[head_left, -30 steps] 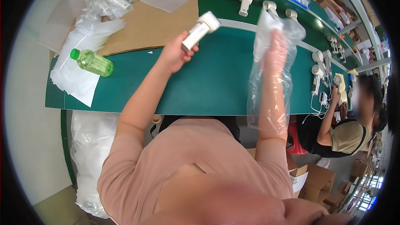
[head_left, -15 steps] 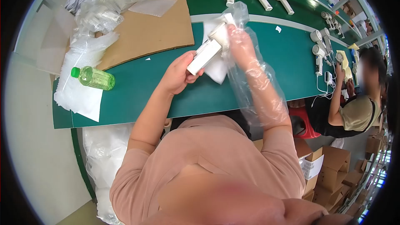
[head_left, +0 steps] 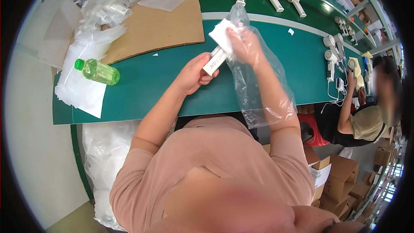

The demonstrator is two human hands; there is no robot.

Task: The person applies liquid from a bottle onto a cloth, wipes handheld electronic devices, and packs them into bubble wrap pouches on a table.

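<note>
My left hand (head_left: 194, 73) is closed around the lower end of a white handheld fan (head_left: 214, 64), whose handle bears grey lettering ending in "FAN". The fan's head is covered by a white cloth (head_left: 221, 34), pinched in my right hand (head_left: 246, 46) and pressed over it. A clear plastic bag (head_left: 248, 92) is bunched at my right hand and trails down along the forearm; whether the arm is inside it I cannot tell.
Several similar fans, one being a white fan (head_left: 271, 0), lie along the green bench's far side. On the left are a cardboard sheet (head_left: 159, 30), piled plastic bags (head_left: 108, 11) and a green bottle (head_left: 99, 72). A co-worker (head_left: 368, 118) sits at the right.
The white cloth has come up from below the fan onto its head, with my right hand moving slightly down. The fan has turned, so its lettering now shows.
</note>
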